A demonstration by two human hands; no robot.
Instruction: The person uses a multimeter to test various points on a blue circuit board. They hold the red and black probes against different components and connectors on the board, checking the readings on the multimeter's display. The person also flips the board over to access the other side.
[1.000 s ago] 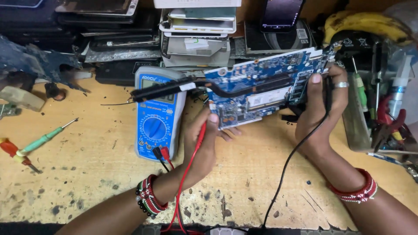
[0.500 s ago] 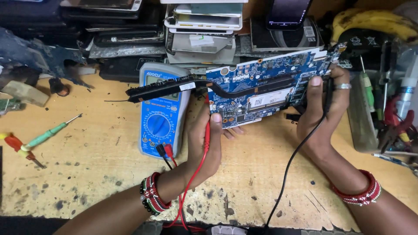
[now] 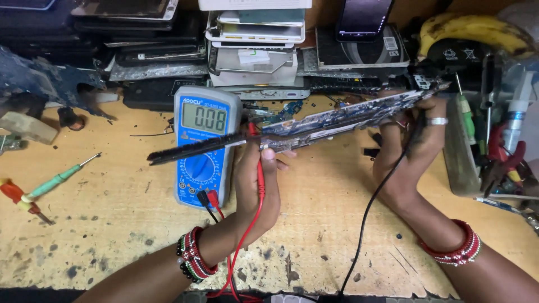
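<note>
Laptop motherboard [image 3: 348,115], tilted nearly edge-on above the workbench [image 3: 112,224] beside the digital multimeter [image 3: 205,146]: left hand [image 3: 255,185] clamps its near edge with red probe lead [image 3: 259,168], right hand [image 3: 412,140] grips the far end; best supported by edges only.

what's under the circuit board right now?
Under the tilted circuit board: the wooden bench, and the multimeter beneath its black heatsink end. The left hand and right hand hold it up. The board's underside is hidden.
</note>
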